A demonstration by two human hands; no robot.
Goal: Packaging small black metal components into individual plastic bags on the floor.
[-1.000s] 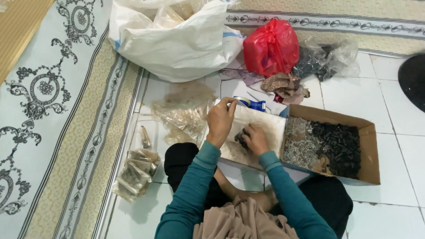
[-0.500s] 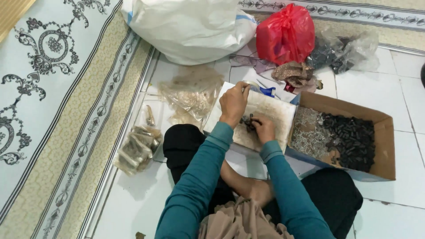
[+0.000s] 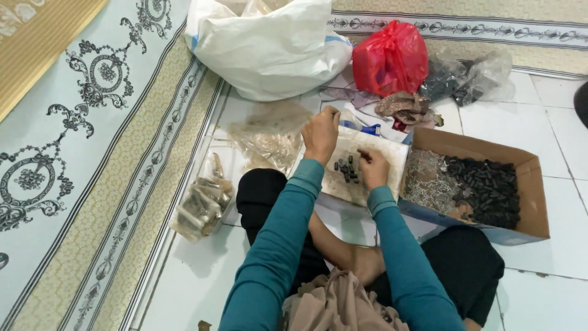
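Resting on the white tray (image 3: 392, 160), the left hand (image 3: 321, 133) lies loosely curled at its far edge, steadying it, while the right hand (image 3: 372, 169) pinches small black pieces (image 3: 347, 169) mid-tray; the cardboard box (image 3: 531, 202) sits just right, within reach.

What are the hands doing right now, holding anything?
Left hand: curled at the far edge of the white tray; a hold cannot be told.
Right hand: fingers down on the tray beside small dark pieces; grip cannot be told.

White tiled floor (image 3: 569, 141): cardboard box (image 3: 484, 150), white sack (image 3: 269, 49), red bag (image 3: 392, 58), patterned mat (image 3: 92, 122).
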